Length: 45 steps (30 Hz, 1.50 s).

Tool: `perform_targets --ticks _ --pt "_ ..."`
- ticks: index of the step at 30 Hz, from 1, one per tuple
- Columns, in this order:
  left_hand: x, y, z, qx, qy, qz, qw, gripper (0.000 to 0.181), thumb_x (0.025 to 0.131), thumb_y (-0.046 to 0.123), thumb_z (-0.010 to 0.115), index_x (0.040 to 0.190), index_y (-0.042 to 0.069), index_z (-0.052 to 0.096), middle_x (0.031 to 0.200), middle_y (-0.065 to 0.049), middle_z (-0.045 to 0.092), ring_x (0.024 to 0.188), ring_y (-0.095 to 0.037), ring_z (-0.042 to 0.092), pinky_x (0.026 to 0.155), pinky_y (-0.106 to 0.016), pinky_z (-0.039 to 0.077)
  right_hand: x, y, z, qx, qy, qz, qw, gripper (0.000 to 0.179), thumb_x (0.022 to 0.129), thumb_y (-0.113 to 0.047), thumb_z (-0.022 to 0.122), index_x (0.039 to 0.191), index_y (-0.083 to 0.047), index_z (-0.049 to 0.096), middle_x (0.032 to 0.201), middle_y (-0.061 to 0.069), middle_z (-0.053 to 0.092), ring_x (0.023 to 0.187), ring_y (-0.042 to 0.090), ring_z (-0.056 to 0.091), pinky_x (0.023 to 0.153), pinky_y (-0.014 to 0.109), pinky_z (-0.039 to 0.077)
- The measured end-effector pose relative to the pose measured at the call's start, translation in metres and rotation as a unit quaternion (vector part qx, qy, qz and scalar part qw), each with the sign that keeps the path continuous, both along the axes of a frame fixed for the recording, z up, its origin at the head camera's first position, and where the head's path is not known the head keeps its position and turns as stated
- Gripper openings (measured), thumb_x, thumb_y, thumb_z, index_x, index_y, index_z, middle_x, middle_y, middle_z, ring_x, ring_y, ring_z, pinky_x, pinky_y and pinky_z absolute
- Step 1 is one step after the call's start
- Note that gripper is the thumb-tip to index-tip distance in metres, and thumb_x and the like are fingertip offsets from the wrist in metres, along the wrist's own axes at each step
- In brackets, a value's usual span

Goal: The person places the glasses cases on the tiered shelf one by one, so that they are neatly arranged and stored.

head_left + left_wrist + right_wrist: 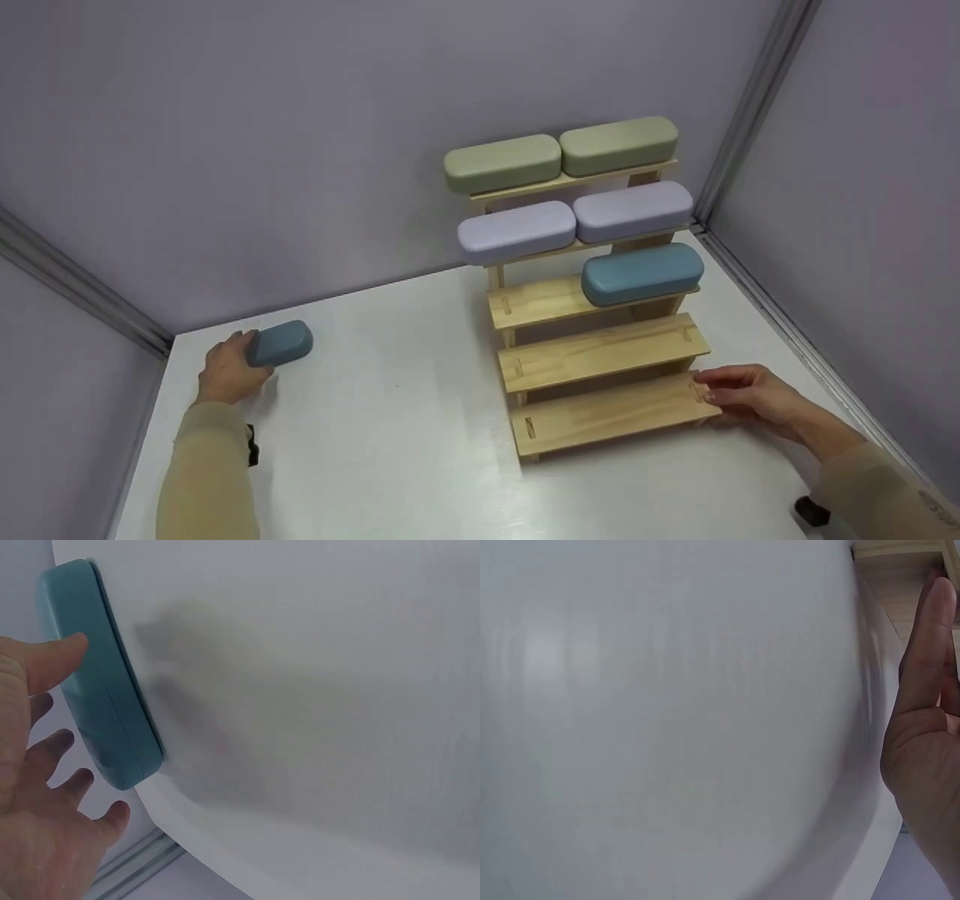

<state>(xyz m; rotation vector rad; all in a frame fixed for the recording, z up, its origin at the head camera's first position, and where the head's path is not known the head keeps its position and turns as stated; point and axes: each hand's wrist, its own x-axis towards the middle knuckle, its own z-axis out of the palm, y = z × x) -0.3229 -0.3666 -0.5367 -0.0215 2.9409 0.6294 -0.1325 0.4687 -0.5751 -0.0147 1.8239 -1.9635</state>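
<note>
A blue glasses case [285, 342] lies on the white table at the far left. My left hand [231, 367] is at its left end, and in the left wrist view the thumb lies over the case [105, 682] while the other fingers are spread apart behind it. On the right, my right hand [757, 397] holds the right end of the lowest step of a tiered wooden stand [607, 416] between thumb and fingers. In the right wrist view the fingertips are partly hidden at the wooden edge [900, 577].
Two green cases [502, 163] fill the top step, with two lilac cases [517, 231] on the step below. Another blue case [643, 274] sits at the right of the middle step. Walls enclose the table [390, 420] at the back and sides.
</note>
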Motion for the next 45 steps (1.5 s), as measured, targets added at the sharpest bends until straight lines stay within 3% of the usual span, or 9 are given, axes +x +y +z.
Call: perform_targets --ticks 6,11,16,24,30,34,38,41,45 --pt "0.004 -0.008 -0.006 0.007 0.003 0.008 0.9999 0.084 0.096 0.014 0.071 0.169 -0.008 0.036 0.174 -0.043 0.031 0.16 -0.068 0.028 0.131 -0.08 0.027 -0.001 -0.001 -0.001 0.005 -0.007 -0.004 1.0 0.042 0.109 0.002 0.064 0.129 -0.028 0.086 0.127 -0.021 0.083 0.102 0.001 0.08 0.085 0.024 0.068" --pt "0.008 -0.009 -0.011 0.012 0.03 0.032 0.999 0.079 0.096 0.014 0.074 0.163 -0.011 0.039 0.157 -0.046 0.044 0.146 -0.066 0.045 0.125 -0.08 0.039 -0.001 -0.002 -0.001 0.008 -0.006 -0.006 0.9999 0.043 0.109 0.003 0.064 0.129 -0.028 0.086 0.127 -0.022 0.083 0.103 0.001 0.08 0.085 0.025 0.068" --pt "0.014 -0.001 -0.014 0.03 0.049 0.049 0.9972 0.066 0.1 0.013 0.074 0.155 -0.009 0.043 0.149 -0.043 0.052 0.137 -0.062 0.057 0.12 -0.077 0.044 0.0 0.002 0.001 0.01 -0.003 -0.005 0.9999 0.043 0.109 0.003 0.064 0.128 -0.029 0.086 0.126 -0.022 0.083 0.103 0.001 0.08 0.084 0.024 0.068" --pt "0.038 0.02 -0.01 0.059 0.061 0.09 0.9924 0.061 0.106 0.014 0.067 0.157 -0.008 0.043 0.155 -0.043 0.052 0.145 -0.061 0.052 0.127 -0.074 0.04 -0.006 0.005 0.003 0.002 0.008 0.007 0.9999 0.044 0.109 0.005 0.063 0.129 -0.027 0.086 0.126 -0.02 0.083 0.102 0.001 0.08 0.085 0.024 0.068" --pt "0.038 0.02 -0.017 0.065 0.051 0.075 0.9937 0.055 0.105 0.013 0.061 0.155 -0.003 0.046 0.158 -0.041 0.053 0.147 -0.059 0.051 0.126 -0.075 0.04 -0.003 0.004 -0.002 -0.004 -0.001 0.011 0.9999 0.044 0.11 0.003 0.062 0.132 -0.028 0.085 0.129 -0.022 0.08 0.101 0.0 0.079 0.085 0.025 0.068" --pt "0.042 0.024 -0.009 0.073 0.064 0.057 0.9936 0.053 0.105 0.012 0.063 0.155 -0.001 0.049 0.161 -0.04 0.053 0.148 -0.06 0.051 0.126 -0.076 0.039 -0.001 0.003 -0.006 -0.016 -0.007 0.007 0.9998 0.045 0.11 0.004 0.061 0.129 -0.029 0.086 0.127 -0.021 0.082 0.098 0.001 0.079 0.084 0.026 0.069" --pt "0.051 0.038 0.009 0.087 0.114 0.035 0.9891 0.05 0.106 0.01 0.067 0.153 -0.001 0.054 0.159 -0.038 0.057 0.148 -0.059 0.054 0.127 -0.076 0.039 0.0 0.004 -0.008 -0.025 -0.008 0.004 0.9996 0.045 0.11 0.004 0.061 0.129 -0.028 0.086 0.128 -0.023 0.082 0.101 0.001 0.079 0.085 0.026 0.069" --pt "0.063 0.051 0.022 0.095 0.142 0.016 0.9852 0.049 0.105 0.008 0.069 0.152 0.0 0.056 0.157 -0.037 0.06 0.147 -0.06 0.056 0.126 -0.078 0.04 -0.001 0.005 -0.009 -0.037 -0.006 0.009 0.9993 0.045 0.111 0.005 0.059 0.131 -0.026 0.085 0.128 -0.023 0.082 0.106 0.001 0.08 0.086 0.027 0.069" --pt "0.082 0.07 0.036 0.098 0.154 -0.018 0.983 0.048 0.104 0.007 0.072 0.15 0.002 0.059 0.153 -0.035 0.063 0.144 -0.058 0.059 0.123 -0.078 0.043 -0.006 0.005 -0.008 -0.035 -0.005 0.012 0.9993 0.045 0.111 0.005 0.06 0.13 -0.026 0.085 0.127 -0.022 0.083 0.108 0.001 0.079 0.087 0.026 0.069"
